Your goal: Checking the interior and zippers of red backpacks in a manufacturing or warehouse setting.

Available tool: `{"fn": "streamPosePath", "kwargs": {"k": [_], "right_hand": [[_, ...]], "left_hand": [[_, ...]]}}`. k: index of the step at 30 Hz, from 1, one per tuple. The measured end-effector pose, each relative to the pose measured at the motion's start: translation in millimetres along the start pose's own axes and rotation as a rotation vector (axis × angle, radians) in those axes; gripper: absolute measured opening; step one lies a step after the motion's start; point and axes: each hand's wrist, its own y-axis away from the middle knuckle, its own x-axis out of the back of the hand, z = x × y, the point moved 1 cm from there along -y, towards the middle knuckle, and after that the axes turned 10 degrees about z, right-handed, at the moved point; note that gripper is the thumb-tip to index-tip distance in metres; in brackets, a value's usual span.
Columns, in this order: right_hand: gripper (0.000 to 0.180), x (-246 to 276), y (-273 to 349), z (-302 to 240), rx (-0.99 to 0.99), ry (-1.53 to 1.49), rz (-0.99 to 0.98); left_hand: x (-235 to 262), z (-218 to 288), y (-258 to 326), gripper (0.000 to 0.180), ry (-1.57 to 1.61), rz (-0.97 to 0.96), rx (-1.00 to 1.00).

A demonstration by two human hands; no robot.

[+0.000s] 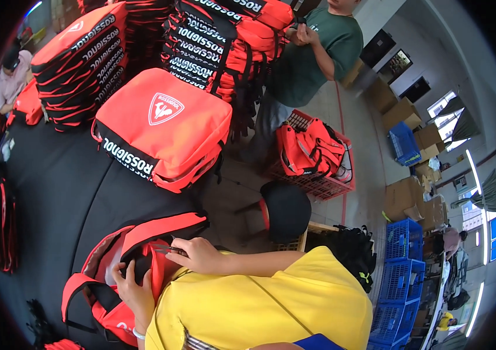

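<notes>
A red and black backpack [108, 303] lies at the table's near edge, with its shoulder straps towards me and its opening spread. My left hand [132, 289] is closed on a black-edged part of it, fingers bent over the fabric. In my right hand [198, 255] is a small pair of metal thread snips [172, 250], its tip close to the red fabric beside the strap. The tip's exact contact with the bag is too small to tell. Farther off on the table rests a finished-looking red backpack [163, 125] with a shield emblem and a black band.
Tall stacks of red and black bags [81, 70] stand at the table's [55, 192] far side. Beyond it a person in a green shirt [318, 52] stands near a red crate [329, 189] of bags. A black stool [286, 211] and blue crates [396, 274] are to the right.
</notes>
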Motion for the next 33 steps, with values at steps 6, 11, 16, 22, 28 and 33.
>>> {"fn": "streamPosePath", "kwargs": {"k": [6, 11, 16, 22, 28, 33], "right_hand": [[0.026, 20.7, 30.6, 13.4, -0.073, 0.039, 0.109], [0.024, 59.3, 46.4, 22.0, -0.185, -0.057, 0.196], [0.027, 104.7, 16.4, 45.4, -0.04, -0.279, 0.476], [0.024, 173.5, -65.5, 83.6, 0.041, -0.424, 0.569], [0.021, 285.2, -168.1, 176.6, 0.008, -0.51, 0.636], [0.017, 424.2, -281.1, 175.8, 0.254, -0.391, 0.874]], "left_hand": [[7.8, -4.6, -24.4, 0.038, 0.113, -0.028, -0.057], [62.8, -0.6, -82.0, 0.037, 0.263, 0.026, -0.045], [122.4, 12.0, -154.5, 0.04, 0.202, 0.206, -0.243], [38.3, 43.5, -251.8, 0.038, 0.175, 0.204, -0.21], [-129.5, 29.8, -290.7, 0.032, 0.1, 0.037, -0.131], [-208.6, -37.5, -275.7, 0.021, -0.051, 0.143, 0.151]]}}
